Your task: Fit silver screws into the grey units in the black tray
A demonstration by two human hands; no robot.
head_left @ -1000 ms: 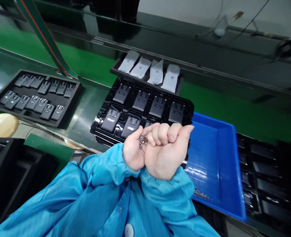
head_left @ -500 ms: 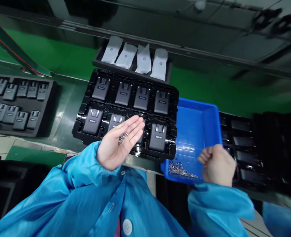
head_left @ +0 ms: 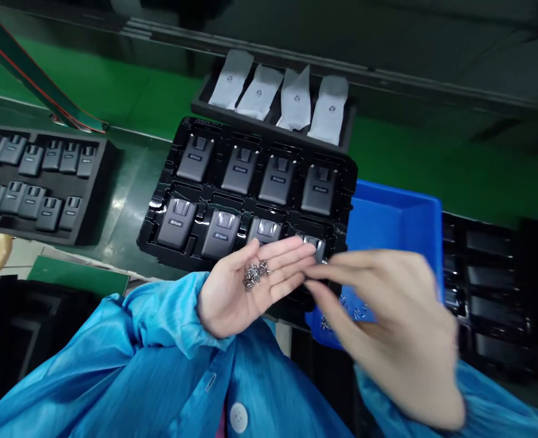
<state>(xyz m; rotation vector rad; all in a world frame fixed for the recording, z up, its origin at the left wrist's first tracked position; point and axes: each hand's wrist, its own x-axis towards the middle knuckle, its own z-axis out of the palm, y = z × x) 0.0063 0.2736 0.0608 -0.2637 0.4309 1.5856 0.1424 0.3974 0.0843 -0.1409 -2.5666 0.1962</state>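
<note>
My left hand point(head_left: 262, 277) lies palm up with its fingers stretched out flat, carrying a small heap of metal screws point(head_left: 253, 275) in the palm. Beside its fingertips, my right hand point(head_left: 392, 316) is closed in a pinch of thumb and forefinger, blurred; whatever it pinches is too small to make out. Beyond the hands is a black plastic tray point(head_left: 214, 198) of dark grey devices marked "Riton", such as this device point(head_left: 221, 234) in the near row. My left fingers partly cover the right end of that row. A blue bin point(head_left: 401, 201) with loose screws point(head_left: 358, 313) stands behind my right hand.
Several white pouches point(head_left: 257, 94) lie in a dark holder behind the tray. At left, a foam tray point(head_left: 84, 213) holds more grey devices. Black trays point(head_left: 492, 267) are at the right. A green strap with an orange edge point(head_left: 27, 70) slants across the upper left.
My right hand has come from the blue bin's edge leftward to my left fingertips, opening from a fist into a pinch. My left hand has shifted right, and the view has moved a little.
</note>
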